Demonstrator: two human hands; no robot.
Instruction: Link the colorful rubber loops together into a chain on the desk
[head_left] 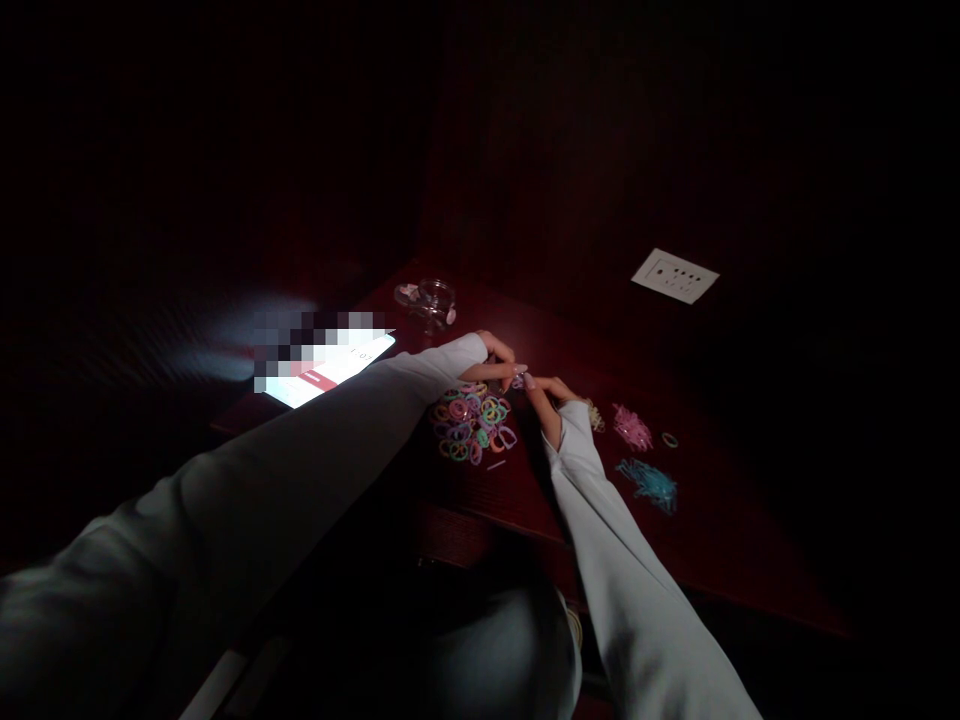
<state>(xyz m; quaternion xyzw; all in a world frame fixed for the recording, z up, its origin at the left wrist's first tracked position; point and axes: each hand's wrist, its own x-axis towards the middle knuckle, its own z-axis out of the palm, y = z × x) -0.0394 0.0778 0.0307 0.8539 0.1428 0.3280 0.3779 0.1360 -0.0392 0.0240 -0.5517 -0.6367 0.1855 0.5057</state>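
My left hand point(495, 356) and my right hand point(551, 393) meet above the table, thumbs and fingers pinched together. Between their fingertips is a small purple hair tie point(518, 381), partly covered by the fingers. Just below my left hand lies a heap of small multicoloured hair ties point(474, 428). Beyond my right hand sit a pink bunch of elastic bands point(632, 428), a blue bunch point(651, 485) and a pale yellow bunch point(596, 416) that my right hand partly hides. A single green hair tie point(670, 440) lies apart on the right.
A lit phone point(337, 365) is at the left, partly behind my left sleeve. A clear jar point(436, 300) stands at the back. A short pale stick point(496, 465) lies by the heap on the dark red table point(720, 540). On the wall is a socket plate point(675, 276).
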